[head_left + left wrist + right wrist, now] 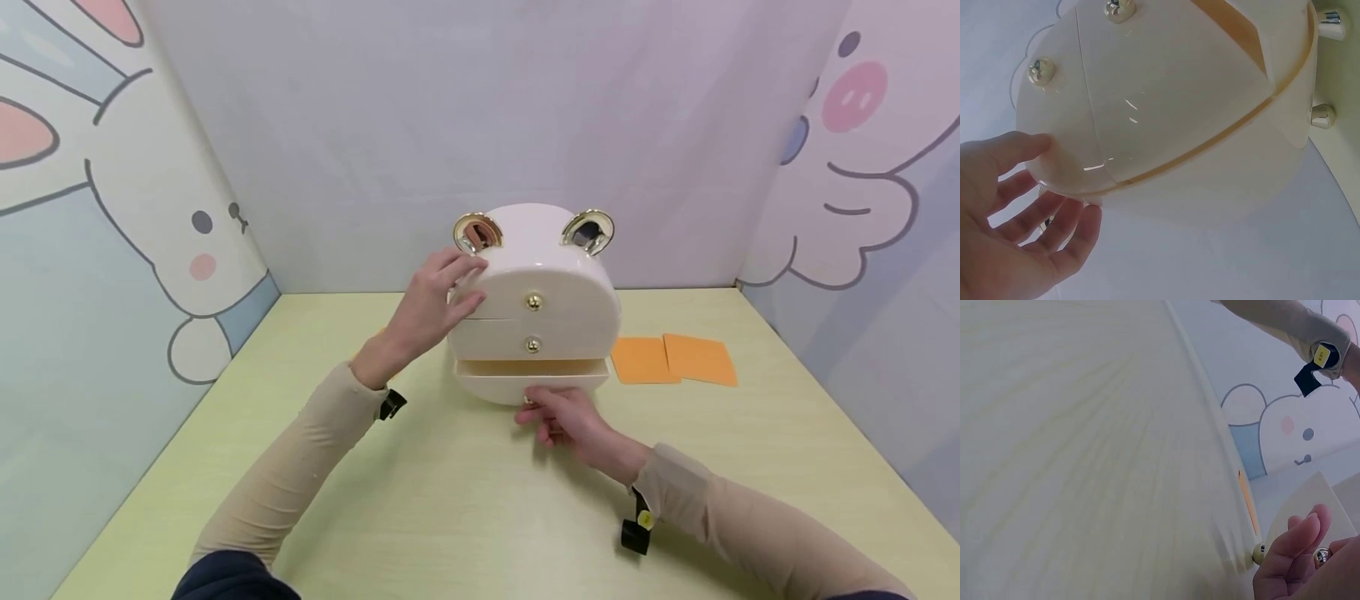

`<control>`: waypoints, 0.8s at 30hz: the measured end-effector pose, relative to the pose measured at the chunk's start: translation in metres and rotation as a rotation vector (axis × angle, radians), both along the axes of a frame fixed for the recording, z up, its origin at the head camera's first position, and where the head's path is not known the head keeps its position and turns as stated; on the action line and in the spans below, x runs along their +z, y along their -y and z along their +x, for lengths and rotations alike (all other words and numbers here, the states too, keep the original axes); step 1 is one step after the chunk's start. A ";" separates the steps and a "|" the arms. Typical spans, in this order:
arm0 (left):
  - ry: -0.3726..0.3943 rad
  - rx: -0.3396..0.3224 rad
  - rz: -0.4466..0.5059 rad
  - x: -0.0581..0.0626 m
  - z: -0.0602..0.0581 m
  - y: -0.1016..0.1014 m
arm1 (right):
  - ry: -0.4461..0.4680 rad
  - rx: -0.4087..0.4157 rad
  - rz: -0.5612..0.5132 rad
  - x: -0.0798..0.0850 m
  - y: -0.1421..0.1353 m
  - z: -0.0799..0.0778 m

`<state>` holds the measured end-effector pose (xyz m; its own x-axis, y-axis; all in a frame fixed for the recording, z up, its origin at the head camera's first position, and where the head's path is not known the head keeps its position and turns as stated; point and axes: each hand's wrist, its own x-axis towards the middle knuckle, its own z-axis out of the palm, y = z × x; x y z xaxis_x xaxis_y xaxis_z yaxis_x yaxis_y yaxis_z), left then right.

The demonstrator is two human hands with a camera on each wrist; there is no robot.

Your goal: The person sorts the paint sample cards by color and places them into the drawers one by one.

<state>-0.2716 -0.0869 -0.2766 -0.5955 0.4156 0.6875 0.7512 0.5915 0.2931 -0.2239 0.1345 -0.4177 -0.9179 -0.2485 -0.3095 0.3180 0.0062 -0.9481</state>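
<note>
Facing: the drawer box point(577, 292) stood upright, its front turned toward the near side of the worktop point(450, 508).
Long axis: the drawers ran left to right; the bottom drawer point(487, 387) jutted forward, a tan-tinted gap showing above its front.
Finish: glossy white, rounded along the top, with two mirror-like gold ears point(588, 232), round gold upper knobs point(533, 302) and tapered gold feet point(1322, 116).
Place: it sat at the middle of the worktop's far part, orange sheets point(701, 360) lying just beside it on the right.
Left hand point(431, 300): curved round the box's upper left side, thumb against the front, fingers over the edge.
Right hand point(573, 425): pinched the bottom knob point(1322, 556), fingers bent.
</note>
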 end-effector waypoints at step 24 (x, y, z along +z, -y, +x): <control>-0.002 0.001 -0.007 0.000 -0.002 0.000 | -0.008 0.050 -0.014 0.000 -0.007 0.039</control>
<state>-0.2732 -0.0872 -0.2762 -0.5948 0.4195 0.6857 0.7508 0.5946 0.2875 -0.1852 0.1414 -0.4179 -0.9065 -0.2988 -0.2983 0.3100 0.0084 -0.9507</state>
